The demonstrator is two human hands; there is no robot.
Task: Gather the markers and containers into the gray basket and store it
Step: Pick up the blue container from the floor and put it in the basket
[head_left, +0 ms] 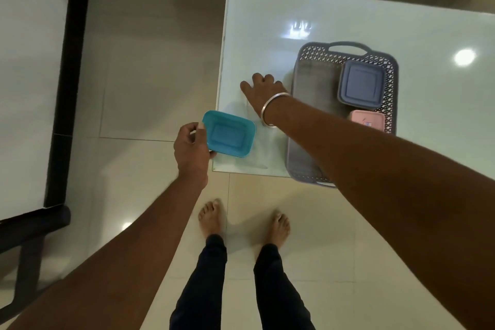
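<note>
Your left hand pinches the left rim of a shallow teal rectangular plastic container, thumb on top and fingers curled beneath. The container sits at the near left corner of the pale glass-topped table, with its held edge out past the table's side.

Your right hand, with a plain silver metal bangle at the wrist, reaches over the tabletop just left of the gray plastic lattice-walled basket. Its fingertips bend out of sight, so you cannot tell whether it is holding anything or only touching the glass.

The basket stands on the table near the front edge. Its near end overhangs that edge and is largely covered by your right forearm. Inside, against the right wall, lies a slate-blue square lidded plastic container. Just nearer you is a pink plastic container, cut off by your arm. It carries a small sticker, and the print on it is too small to read.

No other writing shows.
</note>
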